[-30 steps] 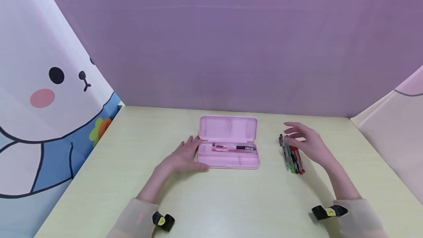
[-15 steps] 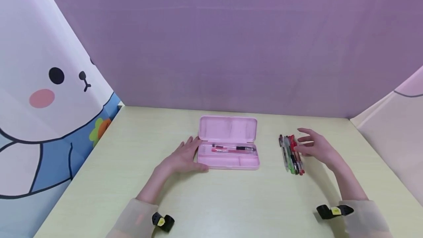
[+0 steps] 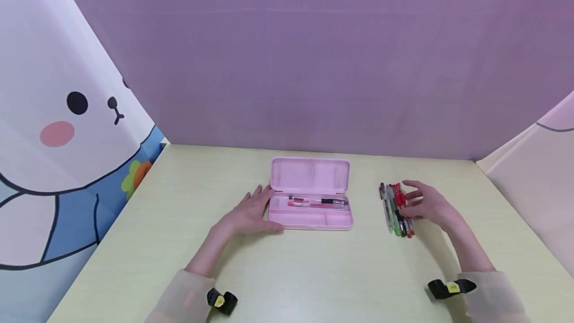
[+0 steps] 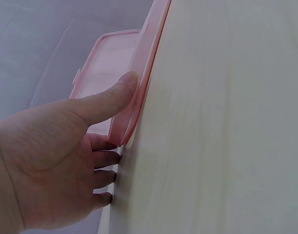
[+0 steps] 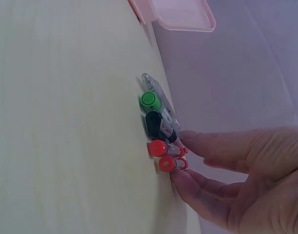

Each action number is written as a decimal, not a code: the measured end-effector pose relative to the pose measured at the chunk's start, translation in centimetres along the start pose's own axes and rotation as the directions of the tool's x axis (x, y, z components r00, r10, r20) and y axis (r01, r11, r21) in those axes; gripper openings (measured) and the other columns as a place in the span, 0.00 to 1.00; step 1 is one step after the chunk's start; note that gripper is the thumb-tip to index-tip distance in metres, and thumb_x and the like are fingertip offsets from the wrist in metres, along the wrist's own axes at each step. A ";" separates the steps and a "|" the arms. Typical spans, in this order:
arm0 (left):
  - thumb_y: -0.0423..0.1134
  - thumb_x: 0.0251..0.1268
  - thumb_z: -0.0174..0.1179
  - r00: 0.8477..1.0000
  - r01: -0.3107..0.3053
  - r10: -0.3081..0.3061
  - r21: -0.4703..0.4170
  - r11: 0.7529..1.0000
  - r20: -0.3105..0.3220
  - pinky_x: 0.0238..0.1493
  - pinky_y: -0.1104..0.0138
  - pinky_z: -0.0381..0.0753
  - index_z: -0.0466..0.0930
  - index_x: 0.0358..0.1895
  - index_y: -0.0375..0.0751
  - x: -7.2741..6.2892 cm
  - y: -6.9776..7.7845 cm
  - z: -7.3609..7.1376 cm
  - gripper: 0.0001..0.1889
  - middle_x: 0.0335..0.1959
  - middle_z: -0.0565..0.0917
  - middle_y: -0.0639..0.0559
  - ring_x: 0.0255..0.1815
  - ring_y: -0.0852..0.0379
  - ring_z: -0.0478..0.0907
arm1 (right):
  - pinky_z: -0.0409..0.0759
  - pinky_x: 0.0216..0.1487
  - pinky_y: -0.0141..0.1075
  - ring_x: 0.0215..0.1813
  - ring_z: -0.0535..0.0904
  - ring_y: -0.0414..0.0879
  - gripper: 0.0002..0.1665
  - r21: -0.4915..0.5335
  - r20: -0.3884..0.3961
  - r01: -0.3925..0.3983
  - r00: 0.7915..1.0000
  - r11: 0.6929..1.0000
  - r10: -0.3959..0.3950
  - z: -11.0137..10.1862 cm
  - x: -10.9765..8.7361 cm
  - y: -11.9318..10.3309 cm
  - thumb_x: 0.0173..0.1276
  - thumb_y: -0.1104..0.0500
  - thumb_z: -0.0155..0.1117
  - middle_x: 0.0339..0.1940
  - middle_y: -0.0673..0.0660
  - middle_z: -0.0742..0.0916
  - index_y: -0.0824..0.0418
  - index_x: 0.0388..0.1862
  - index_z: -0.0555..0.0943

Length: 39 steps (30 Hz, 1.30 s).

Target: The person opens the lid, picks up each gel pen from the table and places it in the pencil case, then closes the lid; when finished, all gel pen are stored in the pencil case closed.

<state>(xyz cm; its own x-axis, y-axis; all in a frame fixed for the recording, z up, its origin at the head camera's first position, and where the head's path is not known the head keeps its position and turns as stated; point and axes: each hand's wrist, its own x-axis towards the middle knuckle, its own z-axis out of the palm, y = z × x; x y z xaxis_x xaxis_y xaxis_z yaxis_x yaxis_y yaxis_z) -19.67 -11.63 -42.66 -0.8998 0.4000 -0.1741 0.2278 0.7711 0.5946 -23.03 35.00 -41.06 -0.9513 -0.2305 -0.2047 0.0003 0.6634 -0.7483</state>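
The left hand (image 3: 248, 215), fingers extended, touches the pink plastic case (image 3: 309, 183) near the bench (image 3: 314, 273)'s back edge; right hand (image 3: 423, 206) pinches slim red pens (image 5: 167, 164).

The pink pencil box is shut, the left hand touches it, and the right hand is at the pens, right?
No, the pink pencil box is open, as the head view shows; the left hand touches it, and the right hand is at the pens.

Room is left between the box (image 3: 298, 219) and the pens (image 3: 394, 213), whose right side is blocked by the right hand (image 3: 428, 206).
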 end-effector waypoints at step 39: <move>0.58 0.57 0.72 1.000 -0.003 0.003 -0.003 1.000 -0.002 0.87 0.42 0.41 0.48 0.84 0.40 -0.1 0.0 -0.1 0.57 0.86 0.48 0.40 0.87 0.36 0.40 | 0.91 0.42 0.33 0.40 0.86 0.33 0.42 0.126 -0.180 0.119 0.979 0.985 -0.095 -0.1 -0.1 -2.4 0.72 0.70 0.61 0.53 0.73 0.82 0.73 0.80 0.56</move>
<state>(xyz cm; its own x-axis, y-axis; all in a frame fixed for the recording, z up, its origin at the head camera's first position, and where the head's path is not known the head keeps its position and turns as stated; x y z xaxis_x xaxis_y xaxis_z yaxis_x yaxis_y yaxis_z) -19.62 -11.66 -42.56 -0.8998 0.4014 -0.1711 0.2293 0.7685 0.5974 -22.98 33.50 -39.14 -0.9869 -0.1607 -0.0160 -0.0737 0.5364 -0.8407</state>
